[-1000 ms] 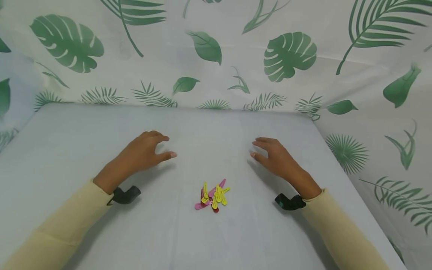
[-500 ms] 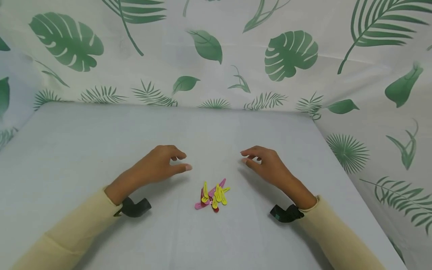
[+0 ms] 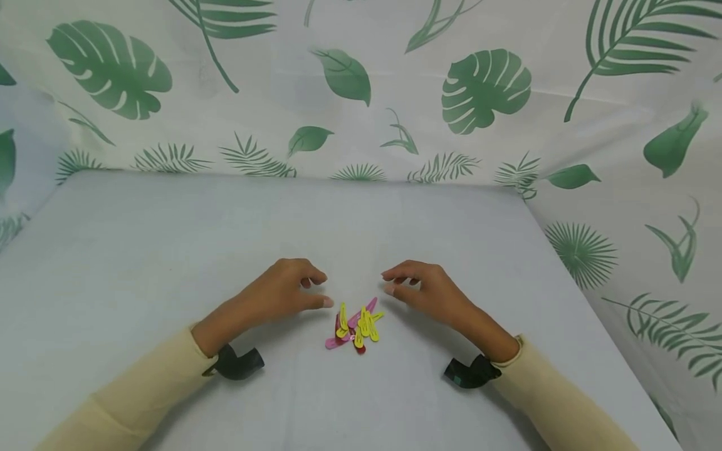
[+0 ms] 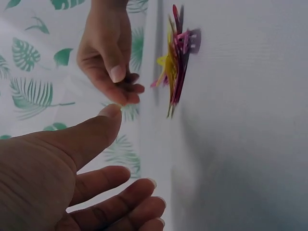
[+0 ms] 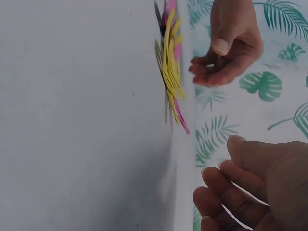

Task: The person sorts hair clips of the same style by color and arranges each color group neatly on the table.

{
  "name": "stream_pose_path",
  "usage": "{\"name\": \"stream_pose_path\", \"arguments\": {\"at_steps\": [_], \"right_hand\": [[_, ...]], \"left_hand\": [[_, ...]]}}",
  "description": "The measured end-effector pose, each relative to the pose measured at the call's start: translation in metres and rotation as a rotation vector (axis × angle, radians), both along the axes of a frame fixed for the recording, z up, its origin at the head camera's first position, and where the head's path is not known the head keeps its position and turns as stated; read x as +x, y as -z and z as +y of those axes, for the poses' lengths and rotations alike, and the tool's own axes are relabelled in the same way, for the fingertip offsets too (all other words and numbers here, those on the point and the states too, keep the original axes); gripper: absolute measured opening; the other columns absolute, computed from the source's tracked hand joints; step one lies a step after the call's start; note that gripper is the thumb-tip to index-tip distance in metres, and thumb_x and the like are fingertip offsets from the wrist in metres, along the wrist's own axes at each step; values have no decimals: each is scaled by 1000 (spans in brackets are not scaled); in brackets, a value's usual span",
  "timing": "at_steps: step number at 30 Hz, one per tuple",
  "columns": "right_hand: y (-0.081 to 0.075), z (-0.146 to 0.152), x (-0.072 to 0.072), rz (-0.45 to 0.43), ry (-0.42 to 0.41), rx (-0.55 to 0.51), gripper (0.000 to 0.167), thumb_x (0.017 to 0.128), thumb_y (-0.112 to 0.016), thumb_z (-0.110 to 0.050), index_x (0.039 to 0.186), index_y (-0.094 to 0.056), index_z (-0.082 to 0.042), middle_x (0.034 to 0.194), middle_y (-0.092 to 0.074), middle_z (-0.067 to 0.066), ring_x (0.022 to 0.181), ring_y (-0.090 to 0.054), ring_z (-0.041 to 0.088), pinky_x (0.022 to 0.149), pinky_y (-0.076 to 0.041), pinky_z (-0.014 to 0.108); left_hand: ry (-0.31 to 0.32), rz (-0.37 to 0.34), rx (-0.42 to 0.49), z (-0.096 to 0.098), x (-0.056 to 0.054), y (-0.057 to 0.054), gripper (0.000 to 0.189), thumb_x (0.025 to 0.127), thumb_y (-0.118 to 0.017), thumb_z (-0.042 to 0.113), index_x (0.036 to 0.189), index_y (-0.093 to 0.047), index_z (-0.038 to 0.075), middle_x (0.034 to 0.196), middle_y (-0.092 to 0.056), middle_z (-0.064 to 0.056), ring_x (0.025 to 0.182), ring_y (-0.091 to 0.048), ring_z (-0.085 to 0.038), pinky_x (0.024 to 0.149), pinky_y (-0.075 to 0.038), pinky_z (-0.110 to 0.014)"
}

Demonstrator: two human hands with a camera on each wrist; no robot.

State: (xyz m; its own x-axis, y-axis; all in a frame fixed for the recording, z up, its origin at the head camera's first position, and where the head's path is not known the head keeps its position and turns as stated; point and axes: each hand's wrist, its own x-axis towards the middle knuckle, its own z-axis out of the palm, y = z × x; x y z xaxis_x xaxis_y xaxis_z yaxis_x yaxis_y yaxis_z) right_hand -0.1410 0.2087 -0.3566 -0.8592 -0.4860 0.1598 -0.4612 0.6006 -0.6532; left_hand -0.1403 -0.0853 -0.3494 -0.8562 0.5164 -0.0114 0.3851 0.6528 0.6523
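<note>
A small heap of snap hair clips (image 3: 361, 327) in yellow, pink and dark red lies on the white table, seen from above in the head view. My left hand (image 3: 284, 291) hovers at the heap's upper left, thumb and fingers apart and holding nothing. Opposite it, at the upper right, my right hand (image 3: 429, 291) has loosely bent fingers and nothing between them. Both wrist views show the clips edge-on; in the left wrist view a pink clip (image 4: 184, 42) stands out from the pile. The right wrist view shows yellow clips (image 5: 171, 62) uppermost.
The white tabletop (image 3: 186, 232) stretches around the heap. Behind it and to the right hangs a white cloth (image 3: 395, 81) printed with green leaves. A black curved wrist mount (image 3: 239, 363) sits at the left cuff, and a matching mount (image 3: 472, 371) at the right one.
Both hands have come inward and nearer to the body, closing in on the heap from either side. The right fingers have bent more. The clips have stayed in place.
</note>
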Motion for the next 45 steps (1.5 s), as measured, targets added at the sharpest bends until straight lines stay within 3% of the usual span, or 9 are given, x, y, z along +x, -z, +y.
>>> {"name": "stream_pose_path", "arguments": {"at_steps": [8,15,25,37,45], "right_hand": [[4,-10,6,-69,-80,-19,26,88,-74,-11,113,-72,-7,110,-68,-2,98,-60,16,86,-48,41],[9,-16,8,-84,-118,0,28,86,-75,-8,114,-71,-6,110,-68,-1,101,-60,16,86,-48,38],[9,-24,10,-112,-180,38,31,87,-75,-12,117,-71,-7,114,-67,-2,106,-57,17,88,-47,37],[10,-30,12,-84,-186,100,38,83,-79,-19,119,-70,-11,112,-66,-6,100,-52,15,83,-45,35],[12,-33,14,-3,-189,143,35,83,-80,-17,116,-72,-10,108,-61,-4,98,-51,16,80,-46,32]], "left_hand": [[40,-13,46,10,4,4,44,80,-82,31,113,-71,4,104,-68,1,92,-59,-14,77,-50,-28],[109,-10,69,17,7,13,41,80,-82,24,113,-71,2,101,-67,1,89,-58,-13,79,-49,-28],[147,3,30,24,9,16,49,78,-84,27,117,-70,0,100,-59,0,85,-51,-15,75,-46,-29],[160,50,-23,27,11,18,53,78,-84,25,121,-67,-1,102,-54,-4,90,-48,-16,76,-44,-30],[149,37,-22,30,11,19,47,81,-82,24,120,-68,4,97,-53,-1,87,-47,-15,72,-44,-28]]}}
